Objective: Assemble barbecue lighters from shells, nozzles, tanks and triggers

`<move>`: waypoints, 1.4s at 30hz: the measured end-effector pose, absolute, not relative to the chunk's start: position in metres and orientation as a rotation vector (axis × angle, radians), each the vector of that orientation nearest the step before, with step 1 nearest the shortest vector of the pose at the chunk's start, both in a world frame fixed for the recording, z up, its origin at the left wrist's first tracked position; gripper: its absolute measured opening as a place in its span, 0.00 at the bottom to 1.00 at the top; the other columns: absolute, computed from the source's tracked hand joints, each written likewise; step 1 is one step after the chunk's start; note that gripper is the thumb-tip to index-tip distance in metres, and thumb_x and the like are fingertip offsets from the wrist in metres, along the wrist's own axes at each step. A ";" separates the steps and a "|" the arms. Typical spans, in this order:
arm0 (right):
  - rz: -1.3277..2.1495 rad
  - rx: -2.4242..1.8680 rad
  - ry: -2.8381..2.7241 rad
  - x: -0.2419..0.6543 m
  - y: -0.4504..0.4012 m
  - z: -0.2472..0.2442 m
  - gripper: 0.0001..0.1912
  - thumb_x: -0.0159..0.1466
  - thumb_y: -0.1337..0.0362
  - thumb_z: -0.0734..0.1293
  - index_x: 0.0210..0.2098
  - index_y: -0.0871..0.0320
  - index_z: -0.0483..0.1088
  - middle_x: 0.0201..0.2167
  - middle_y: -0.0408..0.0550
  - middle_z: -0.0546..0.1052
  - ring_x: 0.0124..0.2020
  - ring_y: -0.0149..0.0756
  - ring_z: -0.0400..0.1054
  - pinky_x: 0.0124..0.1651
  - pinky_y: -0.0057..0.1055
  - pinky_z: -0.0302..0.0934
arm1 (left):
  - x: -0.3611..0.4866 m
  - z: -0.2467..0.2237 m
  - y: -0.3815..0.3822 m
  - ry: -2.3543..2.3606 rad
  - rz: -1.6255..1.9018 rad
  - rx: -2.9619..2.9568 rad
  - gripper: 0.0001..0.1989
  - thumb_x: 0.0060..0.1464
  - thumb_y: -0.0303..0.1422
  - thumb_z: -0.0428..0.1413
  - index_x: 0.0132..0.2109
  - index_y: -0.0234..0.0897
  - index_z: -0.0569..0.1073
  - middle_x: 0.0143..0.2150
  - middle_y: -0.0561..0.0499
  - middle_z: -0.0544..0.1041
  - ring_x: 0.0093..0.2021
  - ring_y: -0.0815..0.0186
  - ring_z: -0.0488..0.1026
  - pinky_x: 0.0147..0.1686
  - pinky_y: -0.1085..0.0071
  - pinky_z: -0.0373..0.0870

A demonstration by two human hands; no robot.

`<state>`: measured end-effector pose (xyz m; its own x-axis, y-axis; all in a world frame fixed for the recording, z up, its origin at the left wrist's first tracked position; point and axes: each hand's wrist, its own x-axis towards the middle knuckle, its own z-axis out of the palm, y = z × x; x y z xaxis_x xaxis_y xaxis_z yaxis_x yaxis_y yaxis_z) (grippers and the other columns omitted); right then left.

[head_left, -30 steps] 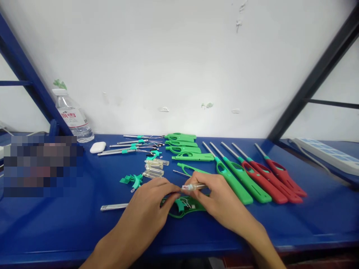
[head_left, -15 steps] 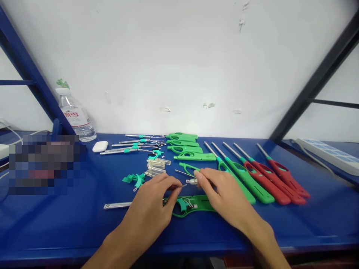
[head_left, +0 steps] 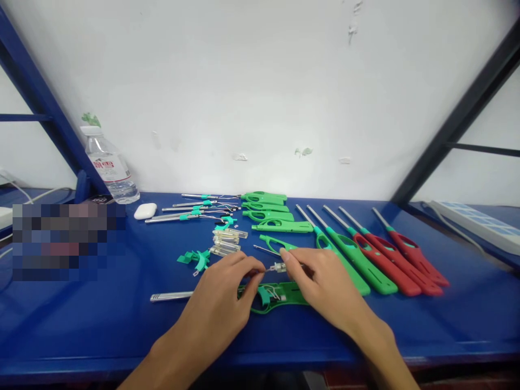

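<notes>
My left hand (head_left: 227, 292) pinches a thin, small tube whose tip meets the end of a clear gas cartridge (head_left: 278, 267). That cartridge is held in the closed fingers of my right hand (head_left: 325, 281). Below both hands lies a green lighter half-shell (head_left: 294, 293) with a teal trigger (head_left: 265, 296), white wires and a metal barrel (head_left: 170, 296) pointing left; my left hand covers part of it. A thin metal screwdriver-like rod (head_left: 265, 249) passes behind my right fingertips, near another green shell piece (head_left: 276, 243).
Several clear cartridges (head_left: 227, 242) and teal triggers (head_left: 199, 260) lie left of centre. Behind are metal barrels (head_left: 174, 218) and green half-shells (head_left: 270, 216). Green lighters (head_left: 365, 265) and red lighters (head_left: 406, 254) lie right. A bottle (head_left: 111, 168) and white case (head_left: 145, 211) stand back left.
The small tube in my left hand and the cartridge in my right hand, apart before, now meet end to end. My right hand has shifted slightly down.
</notes>
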<state>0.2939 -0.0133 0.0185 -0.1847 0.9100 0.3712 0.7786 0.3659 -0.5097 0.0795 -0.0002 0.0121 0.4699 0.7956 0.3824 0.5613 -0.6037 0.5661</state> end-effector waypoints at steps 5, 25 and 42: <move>0.238 -1.472 -1.977 0.295 -0.013 0.017 0.27 0.77 0.54 0.58 0.22 0.54 0.54 0.19 0.39 0.63 0.22 0.33 0.51 0.30 0.36 0.41 | 0.080 0.013 0.001 1.159 0.908 2.375 0.09 0.69 0.27 0.53 0.45 0.42 0.78 0.40 0.52 0.80 0.40 0.61 0.77 0.42 0.66 0.70; 0.243 -1.478 -1.995 0.294 -0.013 0.016 0.27 0.77 0.54 0.58 0.21 0.54 0.56 0.18 0.40 0.64 0.21 0.33 0.52 0.30 0.36 0.42 | 0.080 0.013 0.000 1.158 0.894 2.363 0.10 0.70 0.28 0.53 0.45 0.42 0.79 0.41 0.51 0.81 0.41 0.61 0.77 0.43 0.65 0.71; 0.260 -1.499 -1.976 0.294 -0.013 0.017 0.27 0.77 0.53 0.57 0.22 0.54 0.56 0.18 0.40 0.64 0.21 0.33 0.54 0.30 0.36 0.43 | 0.080 0.014 -0.001 1.178 0.873 2.387 0.08 0.69 0.27 0.54 0.44 0.40 0.79 0.40 0.53 0.80 0.41 0.61 0.77 0.41 0.65 0.70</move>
